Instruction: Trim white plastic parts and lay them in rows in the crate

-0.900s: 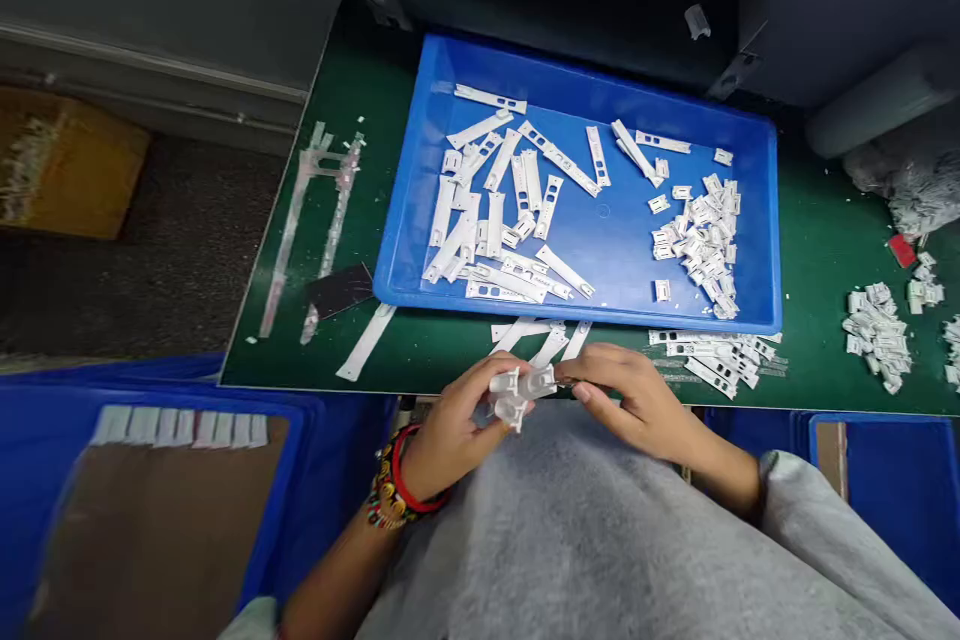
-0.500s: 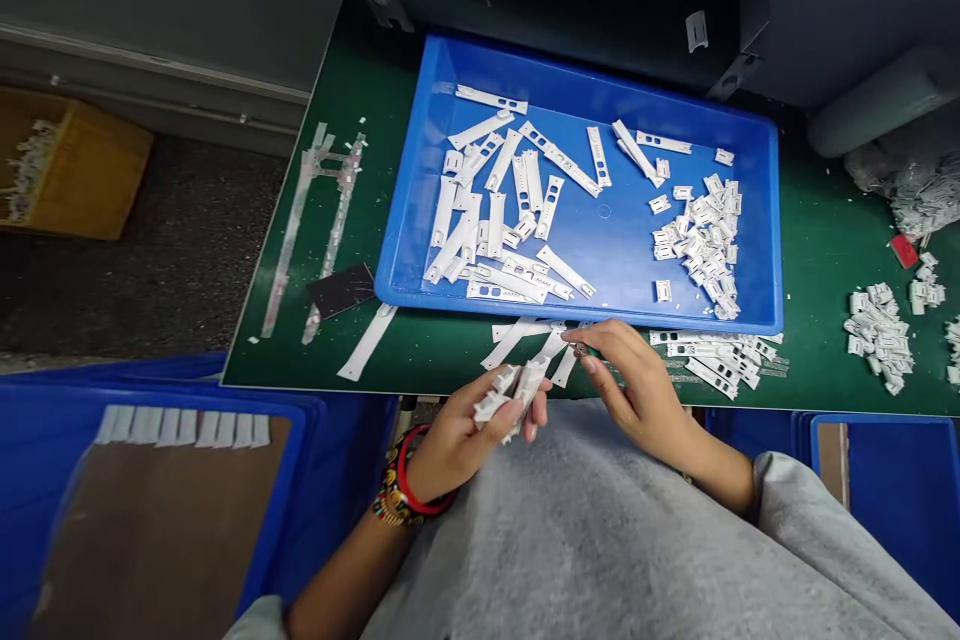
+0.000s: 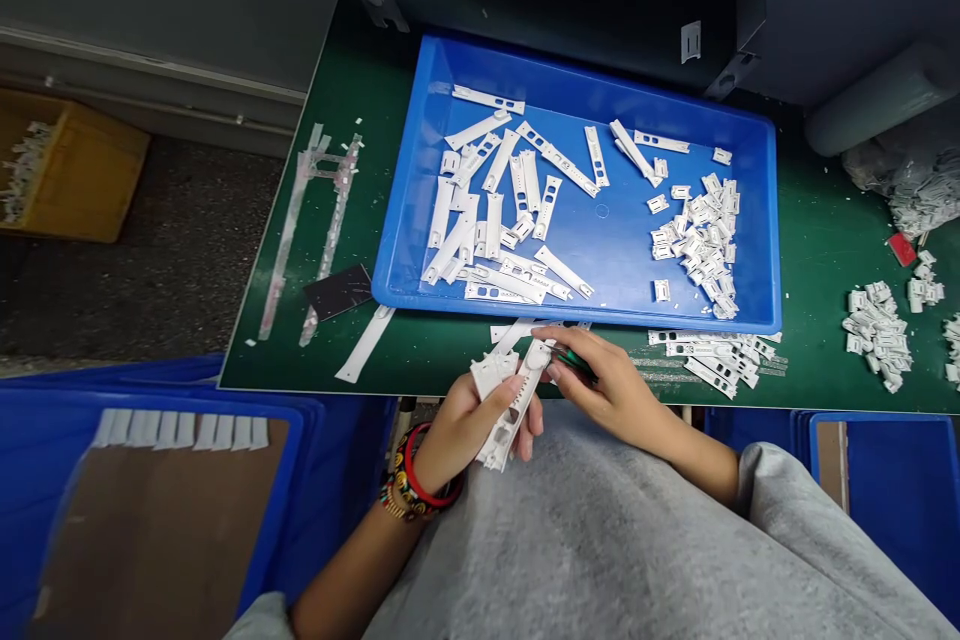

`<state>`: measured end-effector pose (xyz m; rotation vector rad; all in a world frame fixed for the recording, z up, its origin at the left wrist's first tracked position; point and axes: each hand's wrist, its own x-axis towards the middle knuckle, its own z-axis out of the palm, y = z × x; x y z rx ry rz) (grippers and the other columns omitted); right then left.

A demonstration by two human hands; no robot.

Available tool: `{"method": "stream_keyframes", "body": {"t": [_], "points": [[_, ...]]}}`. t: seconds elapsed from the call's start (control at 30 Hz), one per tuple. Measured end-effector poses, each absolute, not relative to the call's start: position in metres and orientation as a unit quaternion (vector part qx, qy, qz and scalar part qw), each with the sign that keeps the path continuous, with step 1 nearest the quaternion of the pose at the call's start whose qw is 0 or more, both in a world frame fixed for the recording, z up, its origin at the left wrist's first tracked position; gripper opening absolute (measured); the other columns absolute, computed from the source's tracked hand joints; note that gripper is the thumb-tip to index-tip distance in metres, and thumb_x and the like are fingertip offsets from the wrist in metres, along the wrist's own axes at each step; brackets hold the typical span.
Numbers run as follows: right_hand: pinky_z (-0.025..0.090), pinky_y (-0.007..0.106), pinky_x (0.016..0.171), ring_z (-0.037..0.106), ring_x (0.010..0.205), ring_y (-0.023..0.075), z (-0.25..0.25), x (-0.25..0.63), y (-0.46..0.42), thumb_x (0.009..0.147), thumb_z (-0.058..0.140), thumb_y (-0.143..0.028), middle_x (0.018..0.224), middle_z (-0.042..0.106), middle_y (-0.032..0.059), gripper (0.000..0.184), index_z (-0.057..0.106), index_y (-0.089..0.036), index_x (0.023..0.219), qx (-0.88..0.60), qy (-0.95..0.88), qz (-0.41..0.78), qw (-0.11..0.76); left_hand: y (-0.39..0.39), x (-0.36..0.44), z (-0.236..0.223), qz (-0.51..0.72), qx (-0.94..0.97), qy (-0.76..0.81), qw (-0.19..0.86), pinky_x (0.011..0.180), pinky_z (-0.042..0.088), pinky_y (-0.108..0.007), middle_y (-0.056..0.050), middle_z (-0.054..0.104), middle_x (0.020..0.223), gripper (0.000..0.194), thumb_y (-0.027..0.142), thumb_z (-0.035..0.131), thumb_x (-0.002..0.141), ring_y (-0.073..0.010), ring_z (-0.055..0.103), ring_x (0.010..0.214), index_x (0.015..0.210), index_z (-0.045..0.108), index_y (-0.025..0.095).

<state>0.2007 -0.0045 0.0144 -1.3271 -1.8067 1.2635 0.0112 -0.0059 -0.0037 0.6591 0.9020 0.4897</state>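
Observation:
My left hand [image 3: 466, 425], with red and beaded bracelets at the wrist, is closed round a white plastic strip [image 3: 514, 410] and some small white clips, held at the table's near edge. My right hand [image 3: 611, 388] is curled beside it, fingertips touching the strip's upper end, and it seems to pinch a small dark green item. Loose white strips [image 3: 517, 332] lie on the green table [image 3: 825, 250] just beyond both hands. Behind them stands a blue tray [image 3: 771, 220] with long white strips on its left and a pile of small white clips [image 3: 701, 240] on its right.
More strips [image 3: 712, 355] lie by the tray's near right corner, and clip heaps [image 3: 877, 332] at the far right. Plastic runners [image 3: 319, 220] and a dark card [image 3: 337, 290] lie left of the tray. Blue bins [image 3: 150, 490] sit low on both sides; a cardboard box [image 3: 67, 165] is at the left.
My left hand turned the strip so it now stands lengthwise in the grip. My right hand reached out to the table, then came back to the strip's top end.

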Motion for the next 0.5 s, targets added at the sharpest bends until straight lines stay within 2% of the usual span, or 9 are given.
{"method": "stream_keyframes", "body": {"t": [0.13, 0.27, 0.5], "points": [[0.049, 0.031, 0.084, 0.063, 0.099, 0.0185, 0.007, 0.197, -0.001, 0.095, 0.047, -0.021, 0.111, 0.067, 0.0048, 0.031, 0.057, -0.025, 0.124, -0.484, -0.639, 0.518, 0.299, -0.005, 0.015, -0.002, 0.206, 0.289, 0.439, 0.826, 0.034, 0.043, -0.021, -0.002, 0.065, 0.054, 0.047, 0.059, 0.064, 0.078, -0.0149, 0.059, 0.037, 0.084, 0.057, 0.013], [0.048, 0.03, 0.084, 0.062, 0.094, 0.0169, 0.006, 0.195, 0.0, 0.092, 0.05, -0.017, 0.108, 0.066, 0.0036, 0.029, 0.059, -0.024, 0.119, -0.488, -0.616, 0.535, 0.309, -0.004, 0.019, -0.001, 0.212, 0.271, 0.456, 0.82, 0.033, 0.042, -0.021, -0.003, 0.065, 0.051, 0.046, 0.059, 0.067, 0.073, -0.015, 0.059, 0.037, 0.074, 0.056, 0.014], [0.047, 0.028, 0.079, 0.06, 0.089, 0.0162, 0.0, 0.195, -0.004, 0.092, 0.052, -0.023, 0.097, 0.064, 0.002, 0.02, 0.058, -0.022, 0.111, -0.485, -0.564, 0.582, 0.328, -0.003, 0.02, -0.007, 0.219, 0.323, 0.478, 0.787, 0.032, 0.039, -0.02, -0.002, 0.06, 0.044, 0.047, 0.059, 0.066, 0.073, -0.0118, 0.051, 0.031, 0.067, 0.059, 0.013]]}}
